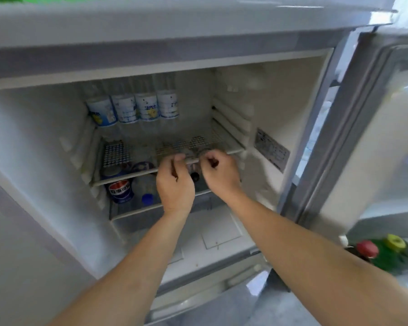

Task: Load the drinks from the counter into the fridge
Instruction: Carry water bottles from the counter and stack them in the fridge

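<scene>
white moulded plastic lines the open fridge (45, 142), where four clear ribbed bottles (132, 109) with pale blue labels stand in a row at the back of a perforated wire shelf (118, 152), and below it at the left sit a round blue pepsi bottle (120, 189) and a clear bottle with a blue cap (147, 198). both hands meet at the shelf's front edge, the left hand (174, 182) and right hand (219, 175) with fingers curled over a dark-capped bottle (194, 175) between them, though blur hides the exact grip. red- and yellow-capped bottles (384, 250) stand in the door rack at far right.

A pale wall (14, 267) stands at left; grey floor (280, 307) lies below, lit by bright daylight at right.
</scene>
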